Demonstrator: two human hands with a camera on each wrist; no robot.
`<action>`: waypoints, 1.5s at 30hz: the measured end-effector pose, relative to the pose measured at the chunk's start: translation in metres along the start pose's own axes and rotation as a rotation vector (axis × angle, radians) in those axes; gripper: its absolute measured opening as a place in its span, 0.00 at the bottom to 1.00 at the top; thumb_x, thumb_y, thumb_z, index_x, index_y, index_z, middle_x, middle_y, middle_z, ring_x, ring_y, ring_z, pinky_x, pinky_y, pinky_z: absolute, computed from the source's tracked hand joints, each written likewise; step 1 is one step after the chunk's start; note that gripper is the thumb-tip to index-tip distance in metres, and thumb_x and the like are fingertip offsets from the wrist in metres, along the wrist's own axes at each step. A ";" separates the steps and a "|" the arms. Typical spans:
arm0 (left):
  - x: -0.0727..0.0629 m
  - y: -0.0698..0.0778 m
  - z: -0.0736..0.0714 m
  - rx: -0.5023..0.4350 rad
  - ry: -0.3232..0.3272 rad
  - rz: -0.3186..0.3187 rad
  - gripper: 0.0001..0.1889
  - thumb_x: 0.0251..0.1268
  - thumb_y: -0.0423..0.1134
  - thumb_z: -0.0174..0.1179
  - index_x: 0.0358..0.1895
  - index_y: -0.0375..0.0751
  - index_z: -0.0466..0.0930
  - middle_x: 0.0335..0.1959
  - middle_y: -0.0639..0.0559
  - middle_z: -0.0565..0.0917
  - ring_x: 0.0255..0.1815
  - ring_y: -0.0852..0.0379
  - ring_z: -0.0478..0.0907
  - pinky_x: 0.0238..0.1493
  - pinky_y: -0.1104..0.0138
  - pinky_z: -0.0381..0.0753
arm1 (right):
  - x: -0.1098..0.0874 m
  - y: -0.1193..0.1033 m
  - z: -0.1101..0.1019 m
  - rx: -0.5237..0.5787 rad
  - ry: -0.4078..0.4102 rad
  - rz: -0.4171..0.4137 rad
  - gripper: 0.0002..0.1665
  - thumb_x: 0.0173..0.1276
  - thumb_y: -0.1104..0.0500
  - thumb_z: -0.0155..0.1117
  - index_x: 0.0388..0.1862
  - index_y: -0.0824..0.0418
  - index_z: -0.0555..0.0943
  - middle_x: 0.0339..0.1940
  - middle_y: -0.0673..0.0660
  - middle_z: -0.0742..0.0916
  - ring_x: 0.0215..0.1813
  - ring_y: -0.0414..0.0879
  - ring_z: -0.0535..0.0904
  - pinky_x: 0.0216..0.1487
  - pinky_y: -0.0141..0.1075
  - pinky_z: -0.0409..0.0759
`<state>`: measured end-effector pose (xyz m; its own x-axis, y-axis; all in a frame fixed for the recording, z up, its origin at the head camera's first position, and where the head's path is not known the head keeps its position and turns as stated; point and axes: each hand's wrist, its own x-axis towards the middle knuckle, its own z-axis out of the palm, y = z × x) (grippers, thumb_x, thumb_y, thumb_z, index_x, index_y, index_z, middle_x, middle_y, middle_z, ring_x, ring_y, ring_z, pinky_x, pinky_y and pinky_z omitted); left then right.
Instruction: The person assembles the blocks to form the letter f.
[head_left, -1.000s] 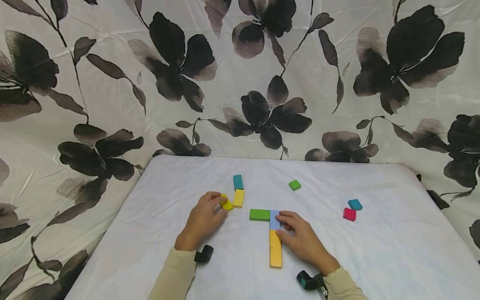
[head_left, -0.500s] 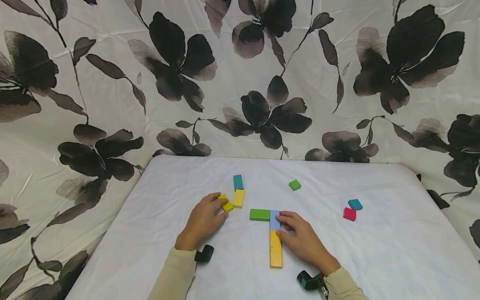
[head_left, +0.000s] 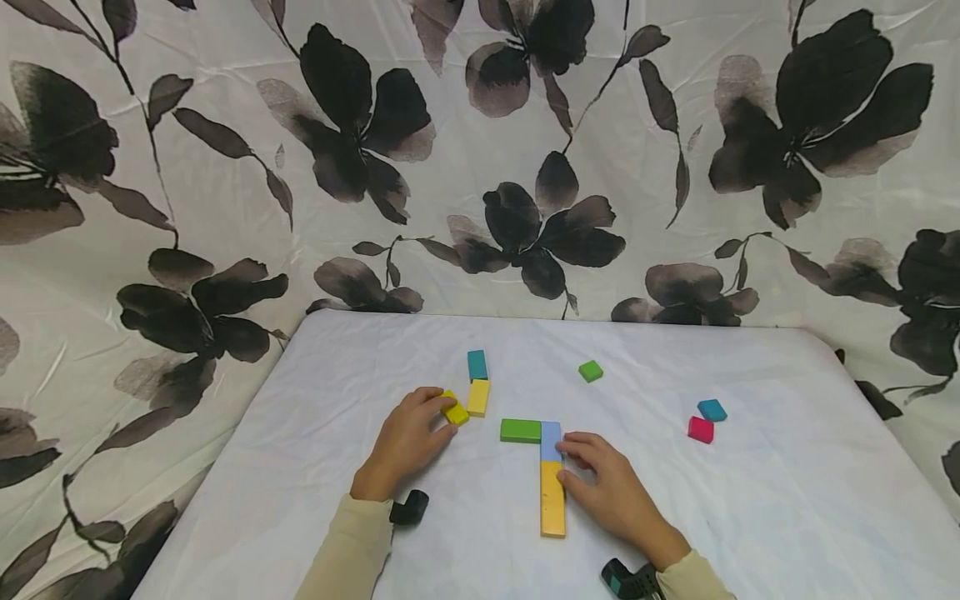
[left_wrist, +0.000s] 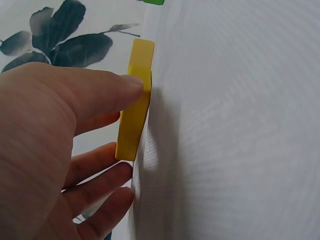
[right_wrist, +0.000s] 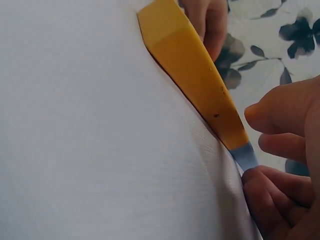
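Observation:
At the left of the group, my left hand (head_left: 408,440) pinches a bright yellow block (head_left: 456,411). In the left wrist view the thumb (left_wrist: 127,90) lies on that block, with other fingers behind and below it. My right hand (head_left: 618,487) is just right of a light blue block (head_left: 551,441) and an orange-yellow block (head_left: 552,500) that lie end to end. Its fingers are relaxed and slightly bent, holding nothing. The right wrist view shows a gap between the thumb (right_wrist: 257,117) and the orange-yellow block. A long green block (head_left: 521,431) touches the blue one at its left.
A pale yellow block (head_left: 478,398) and a teal block (head_left: 477,365) lie end to end near the left hand. Farther back is a small green block (head_left: 590,371). A red block (head_left: 701,430) and a blue-teal block (head_left: 712,409) lie at the right of the white tabletop (head_left: 810,500).
My right hand has backed off a little to the right and toward me, away from the blue and orange-yellow blocks. The left hand stays at the yellow block, almost still.

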<state>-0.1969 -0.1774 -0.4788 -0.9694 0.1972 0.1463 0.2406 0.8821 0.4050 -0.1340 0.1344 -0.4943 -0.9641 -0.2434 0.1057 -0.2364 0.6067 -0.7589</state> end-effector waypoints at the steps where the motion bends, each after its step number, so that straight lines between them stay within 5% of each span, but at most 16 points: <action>1: 0.000 0.000 0.000 -0.001 0.000 -0.003 0.21 0.60 0.43 0.72 0.58 0.47 0.84 0.62 0.48 0.76 0.61 0.49 0.74 0.62 0.53 0.74 | -0.001 0.000 0.000 -0.005 0.004 0.003 0.22 0.66 0.60 0.72 0.60 0.54 0.83 0.63 0.48 0.79 0.56 0.39 0.79 0.57 0.39 0.79; 14: 0.000 0.000 0.001 0.007 -0.005 -0.008 0.23 0.61 0.45 0.71 0.60 0.47 0.83 0.63 0.49 0.76 0.61 0.49 0.74 0.63 0.54 0.74 | -0.010 -0.007 0.000 -0.001 -0.004 -0.008 0.21 0.64 0.60 0.73 0.57 0.54 0.85 0.61 0.47 0.80 0.60 0.40 0.78 0.58 0.39 0.79; 24: 0.000 -0.002 -0.001 0.016 -0.027 0.068 0.25 0.63 0.42 0.69 0.64 0.46 0.80 0.70 0.52 0.73 0.67 0.50 0.70 0.65 0.53 0.71 | -0.017 -0.011 0.000 -0.005 -0.036 -0.026 0.23 0.63 0.58 0.75 0.57 0.51 0.84 0.64 0.45 0.78 0.66 0.42 0.74 0.63 0.45 0.75; 45: -0.001 0.001 0.001 0.009 -0.015 0.004 0.23 0.61 0.41 0.72 0.60 0.47 0.83 0.52 0.52 0.76 0.52 0.54 0.73 0.57 0.60 0.76 | -0.019 -0.006 -0.002 -0.133 -0.082 -0.217 0.28 0.62 0.49 0.76 0.62 0.49 0.83 0.68 0.41 0.77 0.66 0.40 0.71 0.63 0.50 0.70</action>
<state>-0.1955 -0.1764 -0.4796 -0.9690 0.2076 0.1340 0.2444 0.8851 0.3961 -0.1147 0.1373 -0.4903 -0.8773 -0.4359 0.2008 -0.4559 0.6260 -0.6327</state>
